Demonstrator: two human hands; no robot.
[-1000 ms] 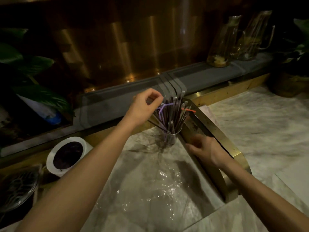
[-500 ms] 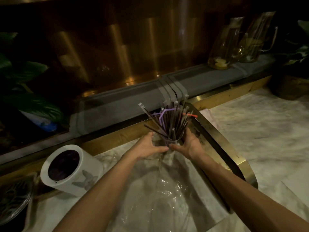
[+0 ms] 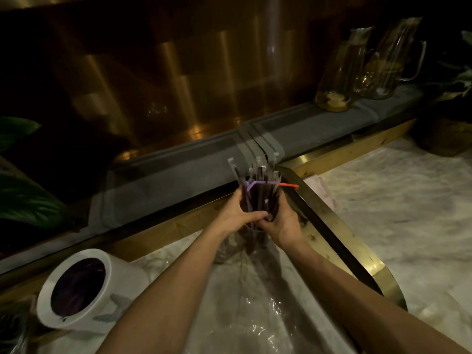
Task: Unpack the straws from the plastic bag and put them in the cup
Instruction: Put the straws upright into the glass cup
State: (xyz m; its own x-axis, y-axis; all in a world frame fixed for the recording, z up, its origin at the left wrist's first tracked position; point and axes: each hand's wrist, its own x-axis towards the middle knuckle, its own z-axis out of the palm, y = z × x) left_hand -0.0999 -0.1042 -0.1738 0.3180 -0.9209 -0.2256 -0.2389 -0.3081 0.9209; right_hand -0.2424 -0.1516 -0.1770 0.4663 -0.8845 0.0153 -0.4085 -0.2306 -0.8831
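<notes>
Head camera view, looking down along two bare forearms at a dim marble counter (image 3: 398, 215). A bundle of straws (image 3: 260, 192) stands nearly upright, its long axis vertical and its tops fanning slightly toward the far wall. Most straws are dark and appear individually wrapped in clear sleeves whose pale tips rise above the bunch. One purple bendy straw (image 3: 251, 184) crosses the top, and one orange straw (image 3: 288, 185) has its tip bent to the right.

The left hand (image 3: 236, 213) and the right hand (image 3: 281, 222) close around the bundle from either side, fingers curled in and thumbs nearly meeting in front. The straws' lower ends sit in what looks like a clear cup (image 3: 252, 232), mostly hidden beneath the hands.

Crinkled clear plastic bag (image 3: 258, 318) lies flat on the counter, near the viewer. A white paper cup (image 3: 76, 290) with a faint grey pattern lies tipped at near left; no writing is legible. Two glass pitchers (image 3: 367, 70) stand at far right.
</notes>
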